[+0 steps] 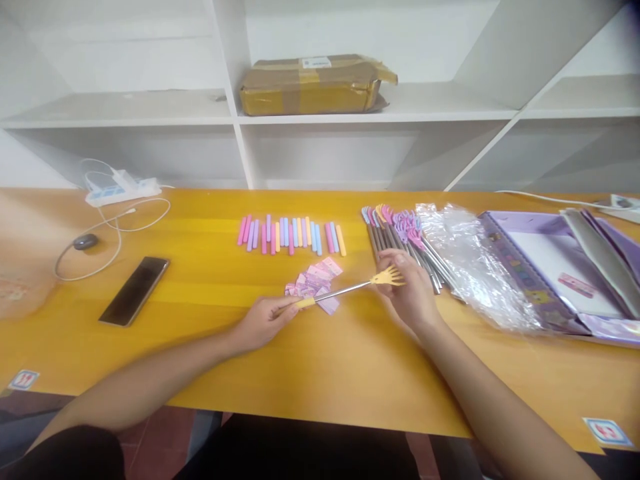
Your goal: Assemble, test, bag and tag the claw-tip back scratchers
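Note:
My left hand (263, 323) is closed round the yellow handle of a telescopic back scratcher (345, 291). Its metal rod slants up to the right and ends in a yellow, hand-shaped head. At that head, my right hand (413, 290) has its fingers curled about the claw, with the thumb partly hidden. Beneath the rod lie several pink and purple printed cards (315, 277), loosely overlapping. Behind my right hand is a bunch of back scratchers (400, 233) with pink, purple, blue and yellow heads. Coloured handle sleeves (290, 233) lie in an uneven row farther back.
Clear plastic bags (485, 280) lie beside an open purple box (530, 267) at the right. A phone (135, 291), a white cable and a power strip (123, 190) occupy the left side. A taped carton (310, 87) sits on the shelf behind the table.

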Motion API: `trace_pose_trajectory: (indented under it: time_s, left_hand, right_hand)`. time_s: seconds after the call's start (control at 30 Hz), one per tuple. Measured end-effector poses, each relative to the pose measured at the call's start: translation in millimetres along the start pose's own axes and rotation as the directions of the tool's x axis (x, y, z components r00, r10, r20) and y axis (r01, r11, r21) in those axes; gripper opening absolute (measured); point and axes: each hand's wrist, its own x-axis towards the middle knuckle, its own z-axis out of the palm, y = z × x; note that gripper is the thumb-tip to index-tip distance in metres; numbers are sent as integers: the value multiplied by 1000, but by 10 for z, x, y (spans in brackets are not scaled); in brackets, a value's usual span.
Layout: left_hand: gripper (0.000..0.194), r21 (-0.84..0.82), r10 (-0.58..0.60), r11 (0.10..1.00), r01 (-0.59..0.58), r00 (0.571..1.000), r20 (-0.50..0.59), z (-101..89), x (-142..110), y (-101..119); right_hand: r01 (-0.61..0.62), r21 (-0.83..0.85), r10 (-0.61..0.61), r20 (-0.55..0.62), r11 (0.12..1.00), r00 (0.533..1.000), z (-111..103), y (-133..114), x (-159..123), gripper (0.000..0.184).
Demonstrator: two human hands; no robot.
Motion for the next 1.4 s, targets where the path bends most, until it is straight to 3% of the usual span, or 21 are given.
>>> trace_pose_trajectory:
  time_s: [0.13,0.23,0.57,0.9,1.0,1.07,1.13,1.17,1.27,1.33,1.4]
  left_hand:
    - [46,73,22,997,-22,1000,-7,6,-17,-51]
    - [45,80,31,996,-30,999,-21,10,-28,-90]
    - [44,149,90,985,-87,996,-13,35,-52,-152]
    - [41,155,117,981,-116,993,-1,63,-68,-147]
    - [40,142,103,985,-103,995,7,53,-60,-119]
    - [41,131,89,987,-89,996,4,39,-32,-83]
    - [43,76,73,994,-72,997,-11,12,8,-45]
    - [44,32,64,998,-63,998,-18,-7,28,-28]
    - [45,-56,40,998,-41,999,-8,-82,67,2]
    - [44,3,45,999,-45,999,10,-124,65,5]
    - [44,177,86,980,-87,996,13,-138,41,-4]
  right_hand:
    - [-30,-228,39,37,973,999,-66,-6,13,49]
    - [-19,-305,41,63,952,997,-43,20,-18,54]
    - [-55,-200,87,151,978,985,143,63,-171,51]
    - [-115,-70,128,232,991,964,513,352,-437,50]
    - [-108,-106,131,246,989,960,532,269,-469,49]
    - [-30,-216,89,269,976,959,467,152,-445,44]
    - [185,-367,-66,315,912,947,346,39,-390,34]
    - [327,-439,-168,362,837,917,273,2,-355,31]
    - [656,-541,-353,563,527,748,75,-8,-252,31]
    - [741,-543,-367,646,396,670,2,45,-207,23]
    - [773,-535,-376,676,340,633,-15,102,-192,22]
